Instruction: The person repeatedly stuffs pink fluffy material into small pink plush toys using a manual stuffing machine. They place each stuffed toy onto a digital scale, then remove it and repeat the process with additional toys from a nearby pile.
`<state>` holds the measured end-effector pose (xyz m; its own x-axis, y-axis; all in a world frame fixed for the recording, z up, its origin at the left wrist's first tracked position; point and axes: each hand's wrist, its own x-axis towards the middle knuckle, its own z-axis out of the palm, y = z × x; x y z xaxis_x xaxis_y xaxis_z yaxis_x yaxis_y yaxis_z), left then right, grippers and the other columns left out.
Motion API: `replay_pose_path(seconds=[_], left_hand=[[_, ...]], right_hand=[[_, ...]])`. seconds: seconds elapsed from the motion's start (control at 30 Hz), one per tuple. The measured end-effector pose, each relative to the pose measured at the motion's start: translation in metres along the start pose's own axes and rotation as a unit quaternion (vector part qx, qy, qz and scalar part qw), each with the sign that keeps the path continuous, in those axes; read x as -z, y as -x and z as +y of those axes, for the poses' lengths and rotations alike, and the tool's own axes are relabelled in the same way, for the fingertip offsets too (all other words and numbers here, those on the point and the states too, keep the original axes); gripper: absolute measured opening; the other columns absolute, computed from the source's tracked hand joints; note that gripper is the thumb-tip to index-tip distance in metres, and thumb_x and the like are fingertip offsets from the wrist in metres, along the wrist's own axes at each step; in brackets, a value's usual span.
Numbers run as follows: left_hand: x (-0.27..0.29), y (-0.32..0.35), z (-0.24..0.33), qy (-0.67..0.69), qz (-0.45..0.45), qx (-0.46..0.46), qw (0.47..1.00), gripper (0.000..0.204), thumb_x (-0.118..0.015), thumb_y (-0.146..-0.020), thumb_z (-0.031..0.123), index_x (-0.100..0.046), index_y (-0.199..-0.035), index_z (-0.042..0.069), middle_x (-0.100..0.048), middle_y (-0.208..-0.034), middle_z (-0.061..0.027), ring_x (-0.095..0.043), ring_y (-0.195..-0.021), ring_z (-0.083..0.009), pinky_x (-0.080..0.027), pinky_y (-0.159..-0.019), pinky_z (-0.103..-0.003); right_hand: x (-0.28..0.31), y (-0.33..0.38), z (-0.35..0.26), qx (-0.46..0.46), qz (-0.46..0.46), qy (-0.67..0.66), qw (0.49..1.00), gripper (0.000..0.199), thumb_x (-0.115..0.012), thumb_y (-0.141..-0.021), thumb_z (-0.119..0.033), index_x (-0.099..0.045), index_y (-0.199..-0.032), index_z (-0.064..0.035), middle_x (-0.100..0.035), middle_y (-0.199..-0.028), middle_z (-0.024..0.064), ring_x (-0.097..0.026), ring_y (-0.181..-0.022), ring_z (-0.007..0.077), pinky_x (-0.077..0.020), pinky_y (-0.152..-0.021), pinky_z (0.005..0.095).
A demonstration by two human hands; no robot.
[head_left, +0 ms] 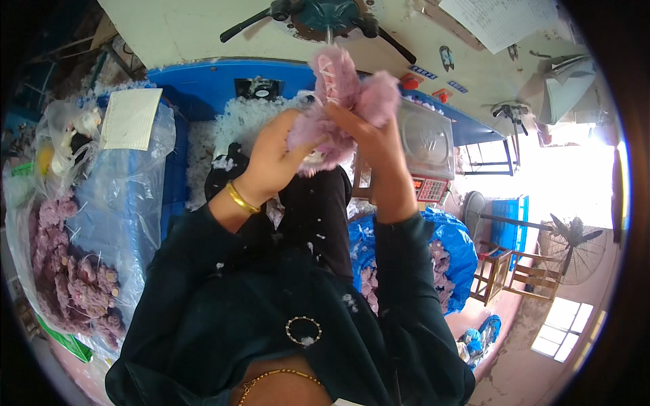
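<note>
A fuzzy pink plush toy is held up in front of me, between both hands. One of its parts has pale ribbon lacing and points up toward a thin metal nozzle; I cannot tell whether the two touch. My left hand is closed round the lower left of the plush, thumb across its fur. Higher up on the right, my right hand grips the plush, its thumb close to the lacing. A small pale patch shows at the plush's lower edge.
The nozzle belongs to a dark green machine head with black handles. White stuffing fills a blue trough. Pink plush pieces lie in a clear bag at left and a blue bag at right. A scale stands right.
</note>
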<state>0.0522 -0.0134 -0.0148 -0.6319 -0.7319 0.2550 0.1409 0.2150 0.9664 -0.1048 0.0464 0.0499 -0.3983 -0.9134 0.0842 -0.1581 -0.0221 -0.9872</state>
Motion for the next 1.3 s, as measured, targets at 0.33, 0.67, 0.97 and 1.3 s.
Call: replay_pose_path(seconds=[0.33, 0.67, 0.97, 1.3], left_hand=[[-0.017, 0.011, -0.013, 0.304, 0.043, 0.101, 0.946, 0.037, -0.045, -0.099, 0.028, -0.053, -0.119, -0.002, -0.059, -0.109, -0.0059, -0.054, -0.098, -0.0104, -0.044, -0.087, -0.025], [-0.013, -0.011, -0.008, 0.566, -0.095, 0.332, 0.748, 0.040, -0.040, -0.098, 0.034, -0.054, -0.121, 0.004, -0.063, -0.111, -0.0104, -0.063, -0.097, -0.0190, -0.051, -0.084, -0.032], [-0.020, -0.015, 0.012, 0.126, 0.015, 0.139, 0.982, 0.034, -0.065, -0.088, 0.027, -0.050, -0.109, 0.005, -0.058, -0.088, -0.0027, -0.061, -0.079, -0.0125, -0.050, -0.067, -0.025], [-0.014, 0.006, 0.011, -0.342, 0.012, -0.138, 0.930, 0.036, -0.068, -0.080, 0.018, -0.053, -0.107, -0.002, -0.057, -0.096, -0.0183, -0.058, -0.089, -0.0323, -0.047, -0.080, -0.038]], right_hand=[[0.013, 0.021, 0.037, -0.200, -0.233, -0.230, 0.923, 0.036, -0.072, -0.079, -0.029, -0.058, -0.095, -0.0001, -0.059, -0.079, 0.0036, -0.056, -0.062, 0.0117, -0.0406, -0.047, 0.0224], [0.004, 0.033, 0.008, 0.279, -0.131, 0.393, 0.866, 0.022, -0.065, -0.074, -0.025, -0.054, -0.060, -0.0111, -0.054, -0.060, 0.0094, -0.056, -0.056, 0.0316, -0.0421, -0.049, 0.0426], [0.002, -0.117, 0.030, 0.256, 0.074, 0.444, 0.856, 0.026, -0.067, -0.067, -0.033, -0.062, -0.064, -0.0076, -0.059, -0.067, 0.0156, -0.058, -0.061, 0.0332, -0.0448, -0.053, 0.0394], [-0.002, -0.062, 0.033, 0.233, 0.079, 0.386, 0.889, 0.017, -0.065, -0.066, -0.025, -0.063, -0.062, -0.0083, -0.060, -0.062, 0.0134, -0.059, -0.060, 0.0332, -0.0459, -0.053, 0.0406]])
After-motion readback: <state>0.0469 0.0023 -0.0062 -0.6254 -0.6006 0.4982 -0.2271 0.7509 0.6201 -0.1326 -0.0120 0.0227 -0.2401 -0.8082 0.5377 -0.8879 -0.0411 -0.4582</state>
